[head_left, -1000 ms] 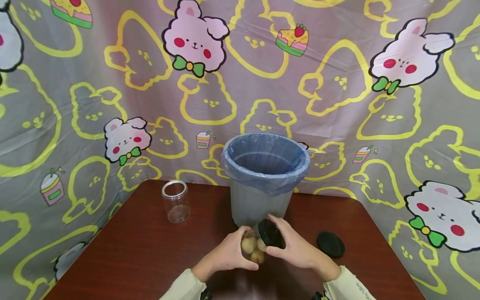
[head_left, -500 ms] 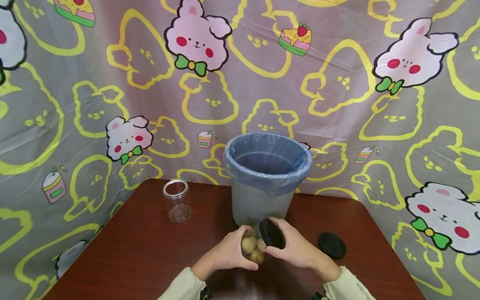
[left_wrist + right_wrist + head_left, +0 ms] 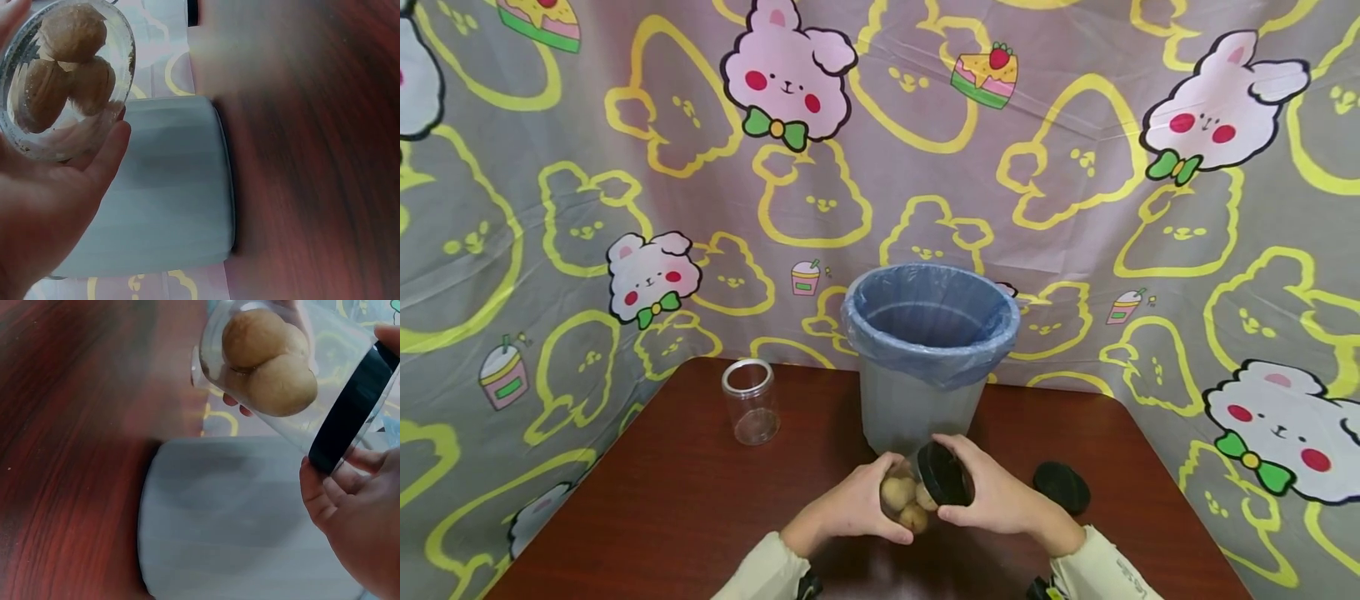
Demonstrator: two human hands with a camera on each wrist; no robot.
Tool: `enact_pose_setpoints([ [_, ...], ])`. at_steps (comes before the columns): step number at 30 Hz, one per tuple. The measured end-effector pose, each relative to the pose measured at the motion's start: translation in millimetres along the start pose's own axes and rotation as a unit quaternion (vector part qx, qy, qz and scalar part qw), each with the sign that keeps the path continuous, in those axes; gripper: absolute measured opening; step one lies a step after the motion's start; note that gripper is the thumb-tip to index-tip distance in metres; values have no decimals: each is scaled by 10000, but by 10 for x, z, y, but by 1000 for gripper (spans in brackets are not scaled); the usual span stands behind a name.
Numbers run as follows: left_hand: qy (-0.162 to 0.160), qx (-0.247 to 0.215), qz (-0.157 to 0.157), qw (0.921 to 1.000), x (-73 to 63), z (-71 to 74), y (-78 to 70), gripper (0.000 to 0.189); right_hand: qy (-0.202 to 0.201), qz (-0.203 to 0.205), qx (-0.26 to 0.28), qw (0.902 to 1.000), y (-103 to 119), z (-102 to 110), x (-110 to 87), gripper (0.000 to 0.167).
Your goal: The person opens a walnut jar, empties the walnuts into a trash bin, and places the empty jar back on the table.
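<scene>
Left hand (image 3: pixel 853 502), fingers and thumb spread wide and bent round the base end of a capped jar (image 3: pixel 331 369); right hand (image 3: pixel 996 493), thumb and fingers closed about the rim of its black lid (image 3: pixel 942 473). Sleeves (image 3: pixel 767 568) pale, soft cloth. Then, left to right: clear jar with a pale rim (image 3: pixel 752 408), a smooth see-through cylinder, upright near the table's far left corner, well apart from the left hand. Capped jar, clear and cylindrical, tilted, lid end higher and to the right; lies between the two hands, base in the left, lid in the right, before the bin. Inside, at the base end, at least three brown balls (image 3: pixel 281 384), matt and roundish, touching one another. Bin (image 3: pixel 917 404), pale grey, tapering downward, by the middle of the table's far edge, its blue liner (image 3: pixel 936 358) thin, crinkled plastic folded over the rim. Loose black lid (image 3: pixel 1062 488), a round disc, lying towards the table's right edge, just beside the right wrist. Table (image 3: pixel 662 500), dark red-brown, wood-grained, corners rounded. Patterned cloth (image 3: pixel 700 208) hung behind, creased.
</scene>
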State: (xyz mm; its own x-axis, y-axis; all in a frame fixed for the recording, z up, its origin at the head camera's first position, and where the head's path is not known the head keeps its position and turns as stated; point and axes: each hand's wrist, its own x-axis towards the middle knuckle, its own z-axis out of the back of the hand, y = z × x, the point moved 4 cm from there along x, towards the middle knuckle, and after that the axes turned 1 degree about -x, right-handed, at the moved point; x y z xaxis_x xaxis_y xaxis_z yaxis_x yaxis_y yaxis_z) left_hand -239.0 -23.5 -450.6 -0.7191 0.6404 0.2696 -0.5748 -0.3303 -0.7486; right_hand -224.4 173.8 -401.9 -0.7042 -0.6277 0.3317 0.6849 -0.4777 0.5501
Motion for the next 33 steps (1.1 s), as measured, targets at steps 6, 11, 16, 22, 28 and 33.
enact_pose_setpoints([
  [6,34,-206,-14,9998,-23,-21,14,81,283,312,116,9990,13,14,-13,88],
  [11,-98,-94,40,9999,-31,-41,27,81,356,116,199,9991,7,-2,-34,86],
  [16,-432,269,290,9983,-34,-38,19,85,-33,-678,78,9977,-14,-32,-19,80],
  [22,-706,713,407,9941,-34,-58,13,88,-269,-1303,-7,9911,-79,-108,0,74],
  [28,-682,777,403,9938,-27,-67,14,87,-283,-1350,-55,9904,-115,-138,-10,72],
  [33,-523,624,425,9958,-23,-60,20,87,-207,-1292,-38,9914,-113,-129,-17,75],
])
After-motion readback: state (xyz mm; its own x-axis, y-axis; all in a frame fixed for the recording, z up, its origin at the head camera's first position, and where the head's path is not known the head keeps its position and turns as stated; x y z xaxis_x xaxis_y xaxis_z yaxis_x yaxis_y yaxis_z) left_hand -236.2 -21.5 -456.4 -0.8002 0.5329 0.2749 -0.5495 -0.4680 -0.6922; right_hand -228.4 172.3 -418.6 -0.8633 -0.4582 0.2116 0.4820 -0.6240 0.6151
